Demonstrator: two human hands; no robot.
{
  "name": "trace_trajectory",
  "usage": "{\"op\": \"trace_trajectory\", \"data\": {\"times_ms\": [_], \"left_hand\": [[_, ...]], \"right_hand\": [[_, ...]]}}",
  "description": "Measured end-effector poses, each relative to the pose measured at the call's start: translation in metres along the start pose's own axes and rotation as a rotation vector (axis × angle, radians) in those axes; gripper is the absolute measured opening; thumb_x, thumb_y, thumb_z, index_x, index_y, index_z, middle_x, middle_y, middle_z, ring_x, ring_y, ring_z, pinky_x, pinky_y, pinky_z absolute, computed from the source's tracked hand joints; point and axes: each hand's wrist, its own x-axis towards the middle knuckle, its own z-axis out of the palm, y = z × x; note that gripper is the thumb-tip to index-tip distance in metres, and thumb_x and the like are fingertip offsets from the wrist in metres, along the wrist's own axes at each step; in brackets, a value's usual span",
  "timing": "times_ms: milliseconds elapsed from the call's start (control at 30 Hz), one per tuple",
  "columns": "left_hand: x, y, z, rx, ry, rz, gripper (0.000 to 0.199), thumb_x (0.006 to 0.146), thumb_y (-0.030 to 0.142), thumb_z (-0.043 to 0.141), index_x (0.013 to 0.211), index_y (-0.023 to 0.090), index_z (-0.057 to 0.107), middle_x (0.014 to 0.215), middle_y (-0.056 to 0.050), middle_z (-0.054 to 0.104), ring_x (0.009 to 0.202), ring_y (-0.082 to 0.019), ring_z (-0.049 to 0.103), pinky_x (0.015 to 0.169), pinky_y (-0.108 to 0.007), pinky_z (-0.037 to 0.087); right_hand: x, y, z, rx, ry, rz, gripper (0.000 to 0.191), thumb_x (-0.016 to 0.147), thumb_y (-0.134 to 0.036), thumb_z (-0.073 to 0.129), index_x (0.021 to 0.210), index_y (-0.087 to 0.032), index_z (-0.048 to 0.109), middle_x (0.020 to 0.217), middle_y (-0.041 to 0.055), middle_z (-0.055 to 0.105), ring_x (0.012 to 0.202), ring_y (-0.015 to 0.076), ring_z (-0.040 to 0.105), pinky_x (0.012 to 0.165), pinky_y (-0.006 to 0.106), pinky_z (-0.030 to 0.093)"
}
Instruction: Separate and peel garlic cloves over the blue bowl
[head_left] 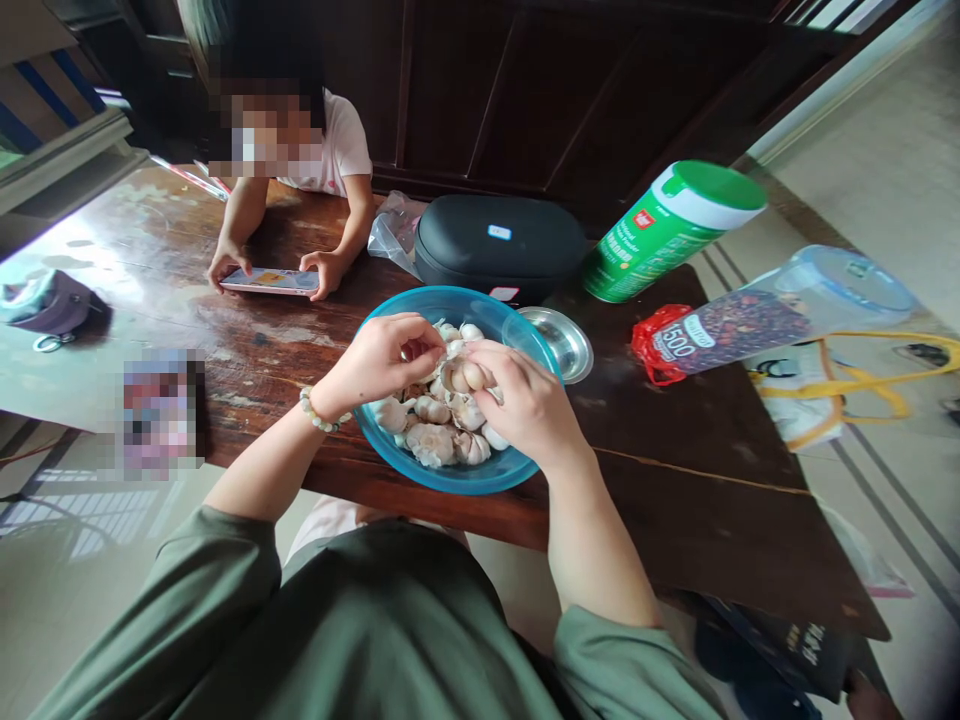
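Note:
A blue plastic bowl [450, 487] full of garlic bulbs [433, 445] stands at the table's near edge. Over its right side, my right hand [529, 400] is closed round a partly opened garlic bulb [466, 376], whose cloves show between the fingers. My left hand [386, 355] hovers above the bowl's left side, thumb and fingers pinched together close to that bulb. Whatever lies between those fingertips is too small to make out. Behind the blue bowl's right rim, a small metal bowl [574, 348] is partly covered.
The wooden table [285, 345] also holds a black case [499, 240], a green canister [645, 235] and a clear jar [772, 310] of dark contents. Across the table, a person's hands [326, 272] hold a phone [270, 280]. A small purple bag [49, 305] lies far left.

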Motion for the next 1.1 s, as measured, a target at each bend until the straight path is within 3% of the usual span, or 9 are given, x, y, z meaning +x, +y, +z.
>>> {"op": "trace_trajectory", "data": {"times_ms": [200, 433, 600, 700, 867, 933, 1100], "left_hand": [[-0.0005, -0.0003, 0.0000, -0.015, -0.002, -0.037, 0.013, 0.085, 0.022, 0.060, 0.082, 0.013, 0.068, 0.075, -0.002, 0.067, 0.066, -0.010, 0.059, 0.060, -0.020, 0.045], [0.0000, -0.0016, -0.0003, 0.115, -0.022, 0.043, 0.013, 0.087, 0.021, 0.056, 0.084, 0.014, 0.067, 0.077, -0.003, 0.066, 0.069, -0.012, 0.059, 0.067, -0.024, 0.047], [-0.0019, -0.0035, 0.0013, 0.171, -0.034, 0.087, 0.022, 0.082, 0.010, 0.049, 0.090, 0.015, 0.068, 0.083, -0.003, 0.069, 0.073, -0.013, 0.061, 0.070, -0.025, 0.046], [-0.0037, -0.0028, 0.0010, 0.218, -0.023, 0.080, 0.026, 0.082, 0.007, 0.042, 0.085, 0.015, 0.067, 0.077, -0.002, 0.069, 0.067, -0.012, 0.059, 0.068, -0.025, 0.044], [-0.0043, -0.0006, 0.0018, 0.266, 0.009, 0.040, 0.021, 0.093, 0.021, 0.045, 0.091, 0.015, 0.065, 0.075, -0.002, 0.067, 0.066, -0.013, 0.059, 0.065, -0.025, 0.043], [-0.0039, -0.0017, 0.0036, 0.293, 0.013, 0.054, 0.022, 0.097, 0.025, 0.046, 0.099, 0.016, 0.065, 0.082, -0.003, 0.069, 0.073, -0.014, 0.062, 0.068, -0.025, 0.045], [-0.0035, -0.0064, 0.0066, 0.351, 0.029, 0.151, 0.034, 0.091, 0.009, 0.042, 0.117, 0.016, 0.062, 0.104, -0.008, 0.069, 0.094, -0.016, 0.065, 0.080, -0.026, 0.049]], "right_hand": [[0.0013, -0.0022, -0.0010, -0.026, 0.020, -0.018, 0.043, 0.086, -0.003, 0.050, 0.124, -0.021, 0.055, 0.122, 0.0097, 0.071, 0.114, 0.0245, 0.068, 0.098, 0.041, 0.057], [0.0012, -0.0021, -0.0011, -0.005, 0.013, 0.003, 0.044, 0.086, -0.004, 0.051, 0.126, -0.023, 0.056, 0.122, 0.0081, 0.072, 0.114, 0.0247, 0.068, 0.098, 0.041, 0.057], [0.0017, -0.0016, -0.0005, -0.032, 0.031, -0.027, 0.042, 0.087, -0.004, 0.051, 0.125, -0.021, 0.055, 0.120, 0.0098, 0.072, 0.112, 0.0251, 0.069, 0.095, 0.041, 0.058], [0.0016, -0.0010, -0.0005, -0.038, 0.041, -0.046, 0.041, 0.087, -0.004, 0.051, 0.124, -0.020, 0.054, 0.119, 0.0103, 0.072, 0.112, 0.0249, 0.069, 0.094, 0.040, 0.058], [0.0010, -0.0003, -0.0010, -0.032, 0.026, -0.043, 0.045, 0.085, -0.004, 0.053, 0.126, -0.022, 0.052, 0.122, 0.0096, 0.071, 0.114, 0.0254, 0.068, 0.097, 0.041, 0.057], [0.0010, 0.0001, -0.0010, -0.047, 0.034, -0.049, 0.044, 0.084, -0.005, 0.056, 0.125, -0.022, 0.053, 0.121, 0.0099, 0.071, 0.113, 0.0265, 0.069, 0.095, 0.041, 0.058], [0.0018, 0.0008, -0.0005, -0.087, 0.061, -0.080, 0.042, 0.083, -0.007, 0.060, 0.123, -0.020, 0.053, 0.117, 0.0120, 0.072, 0.106, 0.0282, 0.071, 0.091, 0.041, 0.060]]}}
